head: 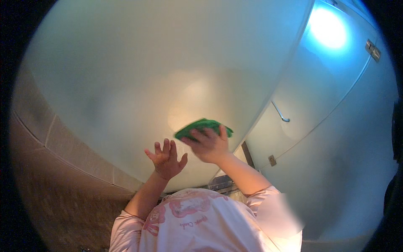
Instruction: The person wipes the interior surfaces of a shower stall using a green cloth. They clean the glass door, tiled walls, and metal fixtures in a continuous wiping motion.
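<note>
A large frosted glass panel (135,94) fills most of the view before me. My right hand (211,145) presses a folded green cloth (203,124) against its surface, fingers spread over the cloth; hand and cloth are slightly blurred. To the left and a little lower, my left hand (168,160) is held up near the same glass with its fingers apart and nothing in it. Whether the left fingertips touch the glass I cannot tell.
Right of the panel's edge stands a frosted glass door (302,104) with a metal handle (281,113) and metal hinges, the lower hinge (272,160) among them. A bright light glows at upper right. Tiled wall (78,157) runs along the left. A dark floor sill (223,182) lies below.
</note>
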`<action>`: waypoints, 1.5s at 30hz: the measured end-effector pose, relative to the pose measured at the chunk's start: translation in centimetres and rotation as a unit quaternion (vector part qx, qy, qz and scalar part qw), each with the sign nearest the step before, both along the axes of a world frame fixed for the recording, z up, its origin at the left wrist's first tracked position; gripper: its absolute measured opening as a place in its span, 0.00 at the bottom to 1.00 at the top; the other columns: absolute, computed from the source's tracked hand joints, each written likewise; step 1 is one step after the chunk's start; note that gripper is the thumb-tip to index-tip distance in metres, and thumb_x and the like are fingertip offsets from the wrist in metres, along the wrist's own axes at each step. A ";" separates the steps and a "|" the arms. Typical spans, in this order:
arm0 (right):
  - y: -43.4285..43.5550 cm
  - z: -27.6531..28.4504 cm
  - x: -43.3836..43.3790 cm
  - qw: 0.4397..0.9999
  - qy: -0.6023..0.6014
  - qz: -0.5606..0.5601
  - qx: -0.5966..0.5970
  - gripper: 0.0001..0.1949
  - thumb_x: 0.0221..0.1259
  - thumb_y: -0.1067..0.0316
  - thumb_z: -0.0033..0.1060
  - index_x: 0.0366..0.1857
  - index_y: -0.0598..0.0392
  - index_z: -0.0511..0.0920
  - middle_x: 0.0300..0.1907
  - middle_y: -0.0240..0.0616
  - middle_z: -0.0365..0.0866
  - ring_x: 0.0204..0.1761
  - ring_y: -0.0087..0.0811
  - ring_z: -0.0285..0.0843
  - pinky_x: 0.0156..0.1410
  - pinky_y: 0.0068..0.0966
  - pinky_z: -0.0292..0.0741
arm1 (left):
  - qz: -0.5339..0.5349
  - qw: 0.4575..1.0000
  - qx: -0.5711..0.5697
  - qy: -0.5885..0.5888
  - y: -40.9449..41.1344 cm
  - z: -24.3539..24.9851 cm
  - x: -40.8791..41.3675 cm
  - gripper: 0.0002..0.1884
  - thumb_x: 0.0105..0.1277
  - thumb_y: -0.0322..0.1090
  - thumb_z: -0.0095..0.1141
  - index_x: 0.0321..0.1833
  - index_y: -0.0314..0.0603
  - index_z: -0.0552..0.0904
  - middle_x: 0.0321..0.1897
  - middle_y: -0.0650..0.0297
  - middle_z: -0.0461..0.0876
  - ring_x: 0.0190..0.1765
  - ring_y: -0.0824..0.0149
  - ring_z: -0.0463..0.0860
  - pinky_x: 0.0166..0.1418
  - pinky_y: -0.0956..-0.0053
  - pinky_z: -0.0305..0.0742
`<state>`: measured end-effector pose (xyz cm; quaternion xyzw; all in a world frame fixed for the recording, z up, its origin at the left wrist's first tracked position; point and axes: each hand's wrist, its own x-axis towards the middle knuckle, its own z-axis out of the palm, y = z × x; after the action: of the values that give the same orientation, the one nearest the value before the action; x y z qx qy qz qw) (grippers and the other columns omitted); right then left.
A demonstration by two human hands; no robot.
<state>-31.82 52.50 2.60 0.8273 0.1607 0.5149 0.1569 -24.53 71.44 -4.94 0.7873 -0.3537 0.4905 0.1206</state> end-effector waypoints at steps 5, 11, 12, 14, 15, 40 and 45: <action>-3.9 4.7 0.3 0.961 -0.146 -0.013 0.234 0.27 0.62 0.54 0.50 0.68 0.37 0.68 0.77 0.49 0.49 0.79 0.57 0.36 0.75 0.65 0.32 | 0.007 1.000 -0.008 -0.028 0.0 0.9 -0.2 0.47 0.64 0.61 0.47 0.79 0.40 0.47 0.80 0.55 0.39 0.80 0.45 0.33 0.70 0.26 0.26; 2.9 12.6 2.7 0.974 -0.123 -0.041 0.184 0.32 0.59 0.54 0.55 0.71 0.36 0.65 0.78 0.47 0.49 0.79 0.56 0.38 0.75 0.63 0.33 | -0.024 0.999 -0.023 -0.021 -0.2 0.9 0.0 0.45 0.62 0.56 0.53 0.78 0.41 0.53 0.79 0.53 0.45 0.80 0.46 0.37 0.74 0.32 0.24; 4.9 12.5 3.2 0.981 -0.099 -0.027 0.166 0.33 0.56 0.54 0.58 0.71 0.29 0.66 0.78 0.41 0.51 0.79 0.52 0.40 0.75 0.63 0.34 | -0.024 0.999 -0.023 -0.013 0.0 1.0 -0.4 0.44 0.62 0.55 0.55 0.77 0.41 0.56 0.79 0.53 0.47 0.80 0.46 0.39 0.74 0.32 0.24; 8.4 10.9 4.4 0.992 -0.079 -0.027 0.100 0.34 0.49 0.53 0.64 0.67 0.24 0.69 0.76 0.36 0.56 0.77 0.50 0.46 0.75 0.62 0.37 | -0.050 0.998 0.002 0.044 0.7 0.9 -0.9 0.39 0.59 0.52 0.57 0.72 0.41 0.65 0.76 0.51 0.53 0.79 0.45 0.43 0.74 0.33 0.26; 10.0 9.4 4.8 0.996 -0.045 -0.021 0.076 0.33 0.49 0.54 0.63 0.65 0.19 0.71 0.74 0.29 0.60 0.75 0.45 0.51 0.74 0.62 0.42 | -0.063 0.995 0.014 0.074 1.4 0.9 -1.2 0.36 0.58 0.51 0.58 0.69 0.41 0.69 0.75 0.50 0.56 0.79 0.44 0.45 0.74 0.33 0.27; 20.6 3.0 6.9 0.983 0.099 0.127 -0.092 0.30 0.61 0.59 0.47 0.71 0.38 0.65 0.74 0.27 0.61 0.75 0.30 0.53 0.75 0.49 0.47 | -0.188 0.947 -0.226 0.132 14.8 4.4 -6.4 0.21 0.55 0.28 0.60 0.54 0.42 0.75 0.57 0.51 0.72 0.62 0.43 0.70 0.66 0.45 0.64; 15.8 -1.2 5.3 0.949 0.243 0.122 -0.157 0.31 0.57 0.60 0.51 0.71 0.36 0.67 0.73 0.26 0.62 0.75 0.31 0.54 0.75 0.50 0.46 | -0.160 0.955 -0.210 0.137 16.8 3.3 -6.6 0.21 0.55 0.28 0.60 0.53 0.42 0.76 0.56 0.52 0.72 0.60 0.44 0.71 0.63 0.47 0.66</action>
<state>-26.55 68.33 1.39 0.8666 0.3722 0.2815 0.1768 -31.12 88.20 -1.59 0.7365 -0.3442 0.4156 0.4079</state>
